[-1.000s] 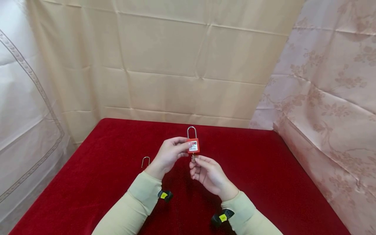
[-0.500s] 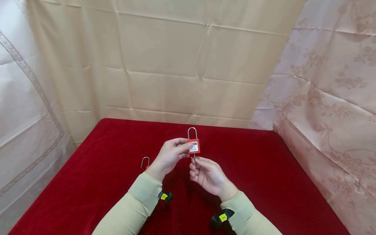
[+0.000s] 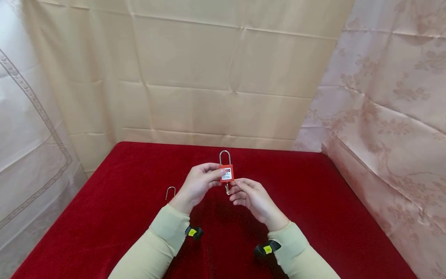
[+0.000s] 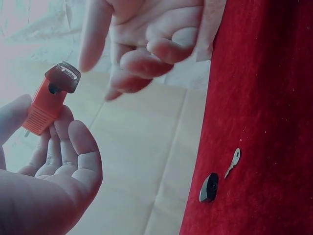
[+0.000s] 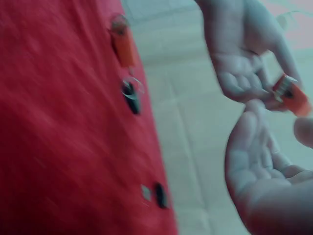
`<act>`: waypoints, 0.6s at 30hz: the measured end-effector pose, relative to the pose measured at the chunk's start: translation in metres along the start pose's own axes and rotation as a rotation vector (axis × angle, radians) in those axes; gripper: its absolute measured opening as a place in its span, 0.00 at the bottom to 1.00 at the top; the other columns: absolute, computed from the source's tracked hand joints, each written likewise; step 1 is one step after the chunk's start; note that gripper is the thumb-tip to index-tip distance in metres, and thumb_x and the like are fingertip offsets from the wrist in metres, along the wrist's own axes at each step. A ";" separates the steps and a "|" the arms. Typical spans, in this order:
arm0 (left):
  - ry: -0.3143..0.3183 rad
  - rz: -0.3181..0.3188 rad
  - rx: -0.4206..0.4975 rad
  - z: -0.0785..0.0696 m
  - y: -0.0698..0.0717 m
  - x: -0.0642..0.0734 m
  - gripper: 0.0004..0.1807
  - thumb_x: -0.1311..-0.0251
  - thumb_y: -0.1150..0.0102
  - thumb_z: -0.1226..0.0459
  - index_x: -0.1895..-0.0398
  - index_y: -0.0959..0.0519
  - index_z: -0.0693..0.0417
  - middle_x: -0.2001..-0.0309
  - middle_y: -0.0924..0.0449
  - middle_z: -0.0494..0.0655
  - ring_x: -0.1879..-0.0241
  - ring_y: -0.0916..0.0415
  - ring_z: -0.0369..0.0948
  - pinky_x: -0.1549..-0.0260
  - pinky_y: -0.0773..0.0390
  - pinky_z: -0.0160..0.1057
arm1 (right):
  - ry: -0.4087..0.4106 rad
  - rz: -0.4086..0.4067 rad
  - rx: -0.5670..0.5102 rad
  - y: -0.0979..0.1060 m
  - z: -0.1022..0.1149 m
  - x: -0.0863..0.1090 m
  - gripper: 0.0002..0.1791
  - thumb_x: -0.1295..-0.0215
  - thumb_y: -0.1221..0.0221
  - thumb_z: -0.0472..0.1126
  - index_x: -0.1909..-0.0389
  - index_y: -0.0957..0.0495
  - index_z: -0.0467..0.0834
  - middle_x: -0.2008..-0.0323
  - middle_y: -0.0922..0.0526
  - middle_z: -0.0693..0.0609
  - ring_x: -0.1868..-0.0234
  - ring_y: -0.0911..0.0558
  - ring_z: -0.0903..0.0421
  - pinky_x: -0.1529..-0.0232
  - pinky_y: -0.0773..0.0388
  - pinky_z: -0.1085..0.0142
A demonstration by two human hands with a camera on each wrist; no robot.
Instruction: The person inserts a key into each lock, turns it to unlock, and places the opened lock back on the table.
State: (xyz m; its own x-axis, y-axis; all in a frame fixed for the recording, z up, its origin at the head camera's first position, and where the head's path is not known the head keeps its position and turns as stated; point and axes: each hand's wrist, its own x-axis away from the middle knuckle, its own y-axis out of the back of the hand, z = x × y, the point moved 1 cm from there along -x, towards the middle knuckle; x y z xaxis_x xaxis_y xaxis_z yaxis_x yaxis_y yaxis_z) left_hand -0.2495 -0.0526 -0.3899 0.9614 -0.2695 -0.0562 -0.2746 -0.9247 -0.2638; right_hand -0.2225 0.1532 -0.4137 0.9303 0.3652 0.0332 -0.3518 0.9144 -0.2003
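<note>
My left hand pinches a red padlock by its body, thumb over the white label. The padlock is upright, its steel shackle pointing up. A key sticks out from its underside; the left wrist view shows the key's slotted bow close up. Just right of the key is my right hand, fingers loosely bent and apart from the bow, holding nothing. A second red padlock lies on the table, mostly hidden behind my left wrist in the head view, where its shackle shows.
A red cloth covers the table. On it lie a small silver key and a dark piece beside it. Another black item lies near the second padlock. Hanging curtains stand behind and at both sides.
My right hand has let go of the key and drawn slightly up and right. The key stays in the padlock, which my left hand still holds. The view has shifted a little.
</note>
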 end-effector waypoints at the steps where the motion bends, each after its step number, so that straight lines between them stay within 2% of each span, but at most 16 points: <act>1: 0.005 -0.004 -0.005 -0.001 0.000 0.000 0.18 0.34 0.35 0.68 0.44 0.22 0.69 0.52 0.18 0.58 0.59 0.20 0.45 0.60 0.18 0.39 | 0.017 -0.027 0.056 0.003 0.004 0.000 0.17 0.23 0.44 0.43 0.45 0.24 0.34 0.59 0.18 0.42 0.62 0.15 0.52 0.59 0.16 0.61; 8: 0.014 -0.002 -0.077 -0.001 0.001 0.001 0.18 0.35 0.34 0.67 0.44 0.20 0.65 0.52 0.17 0.58 0.59 0.19 0.45 0.59 0.18 0.39 | 0.202 -0.139 0.384 0.025 0.040 0.012 0.18 0.26 0.40 0.41 0.42 0.25 0.35 0.53 0.17 0.40 0.55 0.15 0.42 0.56 0.15 0.56; 12: 0.016 0.007 -0.086 -0.001 0.001 0.001 0.19 0.35 0.34 0.68 0.43 0.21 0.66 0.52 0.16 0.58 0.59 0.18 0.45 0.59 0.18 0.40 | 0.324 -0.165 0.473 0.037 0.059 0.023 0.17 0.27 0.39 0.38 0.41 0.24 0.36 0.50 0.17 0.40 0.54 0.16 0.39 0.57 0.15 0.58; 16: 0.026 0.006 -0.099 -0.001 0.001 0.001 0.19 0.36 0.33 0.67 0.44 0.20 0.65 0.53 0.16 0.57 0.61 0.18 0.46 0.51 0.19 0.50 | 0.443 -0.174 0.521 0.046 0.071 0.029 0.18 0.28 0.39 0.34 0.40 0.25 0.36 0.50 0.17 0.42 0.54 0.15 0.41 0.57 0.15 0.59; 18: 0.025 0.007 -0.106 -0.001 0.000 0.002 0.18 0.36 0.33 0.67 0.44 0.20 0.65 0.54 0.15 0.56 0.63 0.18 0.46 0.49 0.20 0.54 | 0.485 -0.186 0.531 0.050 0.074 0.030 0.19 0.29 0.39 0.33 0.40 0.26 0.35 0.51 0.16 0.42 0.56 0.14 0.46 0.57 0.16 0.60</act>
State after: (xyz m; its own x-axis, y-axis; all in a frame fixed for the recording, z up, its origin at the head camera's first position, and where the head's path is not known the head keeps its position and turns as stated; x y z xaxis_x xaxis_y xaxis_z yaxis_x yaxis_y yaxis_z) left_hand -0.2477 -0.0533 -0.3888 0.9589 -0.2818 -0.0331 -0.2834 -0.9456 -0.1596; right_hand -0.2200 0.2231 -0.3506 0.8774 0.1908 -0.4402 -0.0725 0.9597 0.2715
